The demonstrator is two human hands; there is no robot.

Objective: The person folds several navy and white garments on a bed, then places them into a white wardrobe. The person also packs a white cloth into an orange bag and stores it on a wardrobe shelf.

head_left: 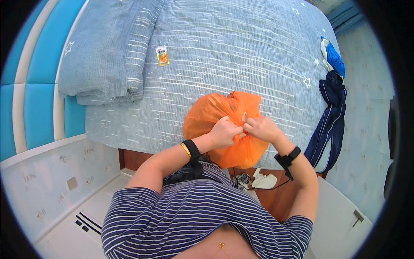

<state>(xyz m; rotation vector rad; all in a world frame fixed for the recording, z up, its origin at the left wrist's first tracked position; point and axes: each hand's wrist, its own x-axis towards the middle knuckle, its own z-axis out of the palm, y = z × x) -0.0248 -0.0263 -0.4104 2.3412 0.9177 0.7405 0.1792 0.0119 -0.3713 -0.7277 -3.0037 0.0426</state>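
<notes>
An orange plastic bag (pixel 203 113), bulging with contents that show only dimly through it, rests at the near edge of the bed. My left hand (pixel 225 132) grips the gathered neck of the bag from the left. Close beside it, my right hand (pixel 260 129) pinches the gathered plastic from the right. The two hands almost touch at the bunched part, and the fingers partly hide how the plastic is twisted or tied there. A loose flap of the bag spreads out above both hands.
The bed (pixel 226 48) bears a folded quilt (pixel 100 55) and a small yellow packet (pixel 162 55). Dark blue striped trousers (pixel 328 126) and a blue garment (pixel 335 60) lie along its right edge. Crumpled white cloth (pixel 264 181) is on the floor. A white door (pixel 339 213) stands at lower right.
</notes>
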